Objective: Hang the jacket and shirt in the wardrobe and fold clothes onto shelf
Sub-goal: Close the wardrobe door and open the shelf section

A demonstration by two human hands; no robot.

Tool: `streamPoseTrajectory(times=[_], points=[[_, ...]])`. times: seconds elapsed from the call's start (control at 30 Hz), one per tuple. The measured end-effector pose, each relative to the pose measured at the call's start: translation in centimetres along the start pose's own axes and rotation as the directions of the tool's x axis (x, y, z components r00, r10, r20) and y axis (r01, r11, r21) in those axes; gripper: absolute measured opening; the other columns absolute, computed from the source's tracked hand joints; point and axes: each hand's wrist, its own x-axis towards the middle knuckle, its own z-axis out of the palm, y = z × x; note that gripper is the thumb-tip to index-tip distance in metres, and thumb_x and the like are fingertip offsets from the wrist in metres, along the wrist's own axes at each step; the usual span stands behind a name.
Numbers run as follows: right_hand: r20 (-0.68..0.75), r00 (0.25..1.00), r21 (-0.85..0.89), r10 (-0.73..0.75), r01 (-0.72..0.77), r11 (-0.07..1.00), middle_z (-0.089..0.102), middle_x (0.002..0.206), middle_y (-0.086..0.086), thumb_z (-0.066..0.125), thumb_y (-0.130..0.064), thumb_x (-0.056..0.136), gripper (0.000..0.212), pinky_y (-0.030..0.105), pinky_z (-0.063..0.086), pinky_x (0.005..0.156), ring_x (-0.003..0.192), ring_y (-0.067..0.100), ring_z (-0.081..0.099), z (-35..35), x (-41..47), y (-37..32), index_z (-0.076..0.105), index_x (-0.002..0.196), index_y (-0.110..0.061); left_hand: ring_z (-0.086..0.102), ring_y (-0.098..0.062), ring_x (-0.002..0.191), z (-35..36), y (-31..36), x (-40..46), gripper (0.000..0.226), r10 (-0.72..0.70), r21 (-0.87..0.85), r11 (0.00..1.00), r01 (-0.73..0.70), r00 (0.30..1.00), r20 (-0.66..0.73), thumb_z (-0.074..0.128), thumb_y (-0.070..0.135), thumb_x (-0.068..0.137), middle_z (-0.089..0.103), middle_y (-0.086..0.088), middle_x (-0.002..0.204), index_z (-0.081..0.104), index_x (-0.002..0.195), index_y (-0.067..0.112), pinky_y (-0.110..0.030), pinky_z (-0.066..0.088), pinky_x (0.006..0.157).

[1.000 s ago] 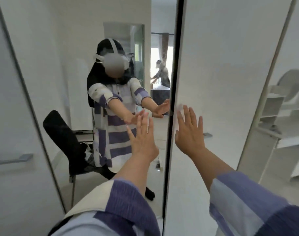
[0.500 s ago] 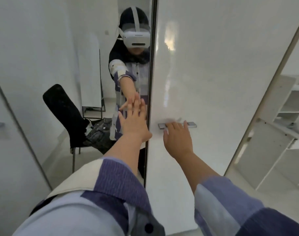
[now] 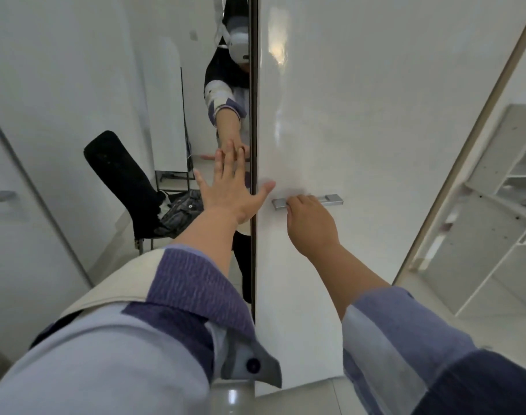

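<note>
Right hand (image 3: 311,223) first: it's curled over the metal handle (image 3: 330,199) on the white wardrobe door (image 3: 375,115), fingers hooked around the bar, so I'd call that gripping the handle, probably to get the wardrobe open. Left hand (image 3: 230,193) is flat and spread, nothing in it, palm against the mirror door (image 3: 121,85) right at the dark seam where the two doors meet (thumb actually crosses onto the white one). My guess is it's bracing that panel so only the other one moves.

Further out, the mirror shows a black chair (image 3: 121,181) with a heap of clothes (image 3: 181,209) on its seat, which I take to be the clothes to be hung and folded; can't tell jacket from shirt at this size. Off to the right there are white shelves (image 3: 510,175), bare as far as I can see. So nothing's hung or folded yet; this is just the door-opening step.
</note>
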Motion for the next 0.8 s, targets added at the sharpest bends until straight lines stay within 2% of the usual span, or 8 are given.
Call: streamPoseTrajectory(times=[0.17,0.27,0.47,0.53,0.6,0.67,0.73,0.8], points=[[0.050,0.999,0.105,0.004,-0.009,0.994,0.063,0.114,0.009,0.038,-0.009,0.095,0.031,0.030,0.039,0.085,0.111,0.024,0.051,-3.5,-4.0,0.6,0.060,0.116,-0.007,-0.025,-0.017,0.144,0.1,1.4,-4.4,0.096,-0.051,-0.034,0.998,0.052,0.998,0.033,0.007,0.084,0.078,-0.031,0.003,0.155,-0.022,0.148,0.025,-0.065,-0.010,0.111],[0.062,0.998,0.152,0.014,-0.023,0.988,0.064,0.112,0.008,0.039,-0.008,0.092,0.031,0.034,0.044,0.082,0.106,0.024,0.055,-6.1,-7.1,1.4,0.063,0.113,-0.008,-0.025,-0.016,0.144,0.1,2.9,-8.0,0.100,-0.043,-0.060,0.997,0.044,0.999,0.013,0.004,0.086,0.074,-0.030,0.004,0.155,-0.022,0.149,0.025,-0.064,-0.009,0.112],[0.011,0.999,0.148,0.053,-0.054,0.987,0.069,0.096,0.012,0.041,-0.008,0.090,0.028,0.038,0.048,0.072,0.086,0.032,0.063,-12.3,-14.5,5.2,0.067,0.100,-0.007,-0.021,-0.012,0.145,-0.4,9.7,-16.2,0.090,0.156,-0.137,0.976,-0.170,0.982,-0.105,0.016,0.078,0.083,-0.026,0.009,0.157,-0.020,0.149,0.028,-0.058,-0.011,0.114],[-0.086,0.989,0.200,0.117,-0.098,0.975,0.069,0.096,0.009,0.041,-0.016,0.094,0.027,0.035,0.050,0.075,0.090,0.029,0.064,-15.3,-16.4,6.4,0.063,0.109,-0.013,-0.021,-0.012,0.145,-0.7,13.0,-18.6,0.079,0.255,-0.133,0.954,-0.268,0.961,-0.105,0.015,0.071,0.089,-0.023,0.009,0.158,-0.016,0.150,0.030,-0.056,-0.011,0.115],[-0.242,0.961,0.260,0.137,-0.071,0.963,0.063,0.122,0.000,0.041,-0.031,0.097,0.035,0.027,0.046,0.091,0.111,0.017,0.060,-18.5,-17.5,7.0,0.051,0.129,-0.022,-0.019,-0.012,0.146,-0.8,16.5,-20.8,0.070,0.351,-0.096,0.928,-0.361,0.931,-0.104,0.011,0.064,0.094,-0.015,0.007,0.160,-0.010,0.151,0.029,-0.054,-0.009,0.117],[-0.426,0.899,0.245,0.102,0.006,0.970,0.041,0.148,0.000,0.040,-0.037,0.097,0.049,0.026,0.030,0.107,0.135,0.015,0.040,-21.6,-17.9,7.4,0.035,0.144,-0.022,-0.017,-0.011,0.146,-0.6,19.9,-22.4,0.069,0.402,-0.093,0.906,-0.412,0.909,-0.111,0.010,0.062,0.094,-0.010,0.007,0.161,-0.009,0.151,0.028,-0.052,-0.007,0.118],[-0.596,0.803,0.050,0.025,0.006,0.999,0.025,0.157,0.008,0.037,-0.033,0.096,0.056,0.040,0.017,0.118,0.145,0.024,0.023,-24.9,-18.2,7.8,0.026,0.148,-0.019,-0.017,-0.011,0.146,-0.5,22.9,-23.4,0.073,0.434,-0.116,0.889,-0.444,0.895,-0.101,0.012,0.064,0.094,-0.012,0.007,0.160,-0.012,0.151,0.026,-0.052,-0.005,0.119],[-0.631,0.766,-0.185,-0.121,0.004,0.983,0.020,0.158,0.013,0.037,-0.033,0.094,0.059,0.051,0.011,0.119,0.146,0.029,0.017,-27.7,-18.5,8.8,0.023,0.149,-0.019,-0.015,-0.012,0.146,-0.3,25.9,-23.9,0.077,0.484,-0.149,0.857,-0.494,0.869,-0.100,0.018,0.065,0.093,-0.011,0.005,0.161,-0.012,0.151,0.024,-0.053,-0.002,0.119]])
